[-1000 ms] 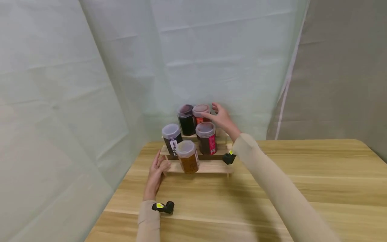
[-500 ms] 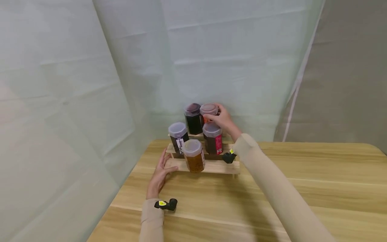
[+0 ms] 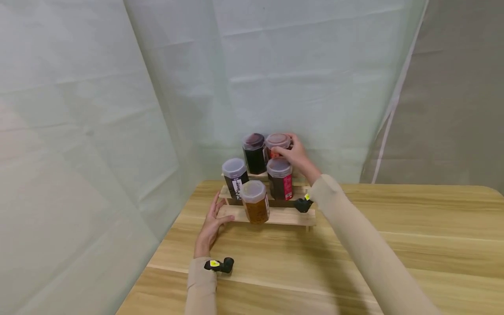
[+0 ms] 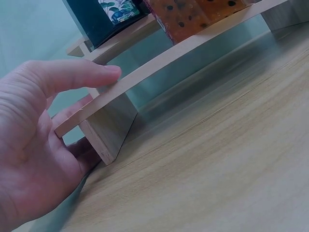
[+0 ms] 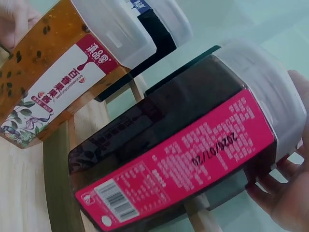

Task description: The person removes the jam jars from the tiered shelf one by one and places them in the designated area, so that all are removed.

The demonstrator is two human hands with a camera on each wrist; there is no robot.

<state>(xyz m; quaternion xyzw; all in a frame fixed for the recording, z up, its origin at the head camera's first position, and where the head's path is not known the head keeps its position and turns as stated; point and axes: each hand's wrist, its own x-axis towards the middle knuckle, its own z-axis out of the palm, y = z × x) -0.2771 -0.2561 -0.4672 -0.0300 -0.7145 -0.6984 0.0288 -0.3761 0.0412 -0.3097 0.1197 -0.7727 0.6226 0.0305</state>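
Note:
A small three-tier wooden rack holds several lidded jars. My left hand grips its left end; in the left wrist view the thumb lies along the lowest board and the fingers wrap behind the leg. My right hand holds a jar with a red-orange label at the right of the top tier, thumb in front and fingers behind. Left of it stands a dark jar. A pink-labelled dark jar on the middle tier partly hides the held jar in the right wrist view.
On the middle tier's left is a dark jar with a white label. An amber jar with dark specks stands on the lowest tier. The rack sits on a wood-grain table, near pale hanging cloth behind and to the left.
My right hand has closed from beside the red-orange-labelled jar to a hold round it. My left thumb has come down along the lowest board. The head view has shifted slightly.

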